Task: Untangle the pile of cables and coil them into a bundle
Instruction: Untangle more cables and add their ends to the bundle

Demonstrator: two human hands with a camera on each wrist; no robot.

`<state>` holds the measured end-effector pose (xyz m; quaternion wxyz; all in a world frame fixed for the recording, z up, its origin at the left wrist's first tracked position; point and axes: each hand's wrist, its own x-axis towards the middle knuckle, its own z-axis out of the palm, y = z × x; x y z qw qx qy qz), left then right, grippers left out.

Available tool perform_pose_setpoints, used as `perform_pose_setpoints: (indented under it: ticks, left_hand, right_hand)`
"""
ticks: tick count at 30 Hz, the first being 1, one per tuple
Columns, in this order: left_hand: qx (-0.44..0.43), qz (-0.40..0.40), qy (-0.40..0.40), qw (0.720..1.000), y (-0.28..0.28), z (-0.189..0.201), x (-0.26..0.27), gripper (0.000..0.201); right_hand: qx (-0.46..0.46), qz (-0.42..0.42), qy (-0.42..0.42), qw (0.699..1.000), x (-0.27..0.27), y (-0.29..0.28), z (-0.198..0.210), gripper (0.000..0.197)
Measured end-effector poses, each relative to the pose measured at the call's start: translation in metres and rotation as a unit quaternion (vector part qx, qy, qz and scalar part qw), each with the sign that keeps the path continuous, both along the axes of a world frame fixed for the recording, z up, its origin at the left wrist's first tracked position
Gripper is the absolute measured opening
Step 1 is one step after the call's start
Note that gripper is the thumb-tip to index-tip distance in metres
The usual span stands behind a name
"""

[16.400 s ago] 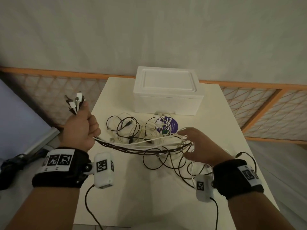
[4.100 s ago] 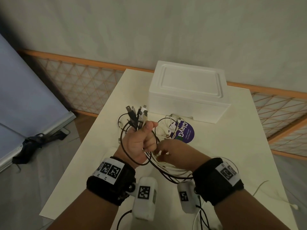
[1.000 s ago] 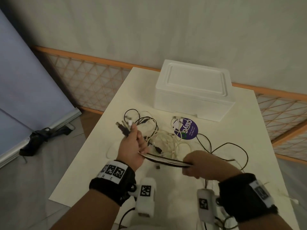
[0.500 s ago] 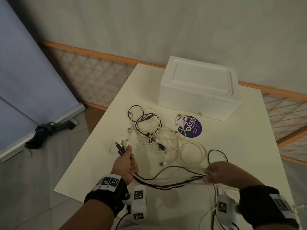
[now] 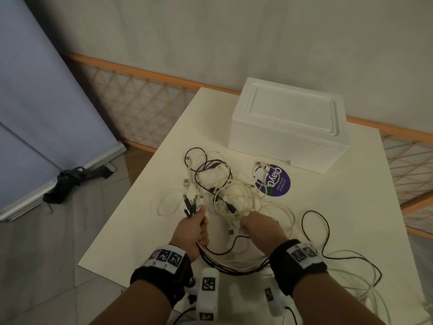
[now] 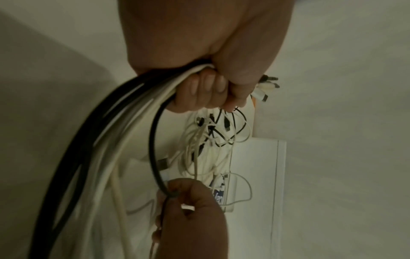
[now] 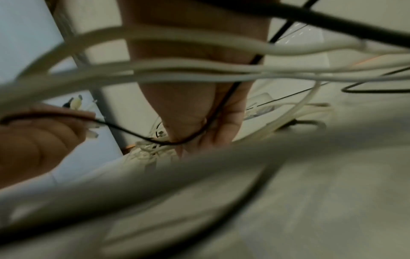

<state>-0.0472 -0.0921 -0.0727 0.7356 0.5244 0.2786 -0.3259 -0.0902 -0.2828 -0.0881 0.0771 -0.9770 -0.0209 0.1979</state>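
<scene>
Nearest the camera, a sagging loop of black and white cables (image 5: pixel 234 266) hangs between the two wrists, just above the near edge of the bench (image 5: pixel 145 221). The left hand (image 5: pixel 193 231) is fisted tight round one end of this bunch; the left wrist view shows its fingers (image 6: pixel 208 87) curled over the strands, with the plugs (image 5: pixel 193 204) sticking up out of the top of the fist. The right hand (image 5: pixel 257 228), close beside it, is curled too, and pinches a thin black cable (image 6: pixel 155 149) that arcs up to the left fist. In the right wrist view that same black strand crosses its palm (image 7: pixel 199 112), while blurred white cables fill most of the picture. To the right of the right wrist, slack black and white lengths (image 5: pixel 351 259) trail over the bench toward its right edge, and one black loop (image 5: pixel 316 228) stands out beside the forearm.

Just beyond the hands lies the loose pile (image 5: pixel 225 191) still on the bench: white coils mixed with black ones, several plugs showing. Right of the pile sits a round purple sticker (image 5: pixel 276 184) with a white cable end lying over it. Behind that, at the far end of the bench, stands a white foam box (image 5: pixel 290 123) with its lid on.
</scene>
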Motion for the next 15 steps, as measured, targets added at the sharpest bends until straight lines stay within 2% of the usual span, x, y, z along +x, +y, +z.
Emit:
perform_pose_setpoints:
  ticks: [3,6,9,13,15]
  left_hand:
    - [-0.002,-0.022,-0.01,1.0,-0.004,0.008,0.002,0.044]
    - [0.011,-0.062,-0.046,0.997,-0.011,0.015,0.004,0.036]
    - [0.033,-0.084,-0.125,0.988,-0.025,0.025,0.005,0.017]
    - [-0.049,-0.101,-0.163,0.98,-0.052,0.043,0.012,0.018]
    - [-0.039,-0.136,-0.185,0.973,-0.06,0.047,0.015,0.015]
  right_hand:
    - [0.038,-0.022,-0.041,0.998,0.003,-0.009,-0.001,0.016]
    - [0.101,-0.068,-0.155,0.98,0.008,-0.014,0.021,0.013]
    - [0.214,-0.149,-0.249,0.933,0.009,-0.01,0.066,0.012]
    - [0.351,-0.202,-0.279,0.87,0.01,-0.004,0.114,0.011]
    - [0.414,-0.228,-0.309,0.825,0.01,-0.005,0.131,0.019]
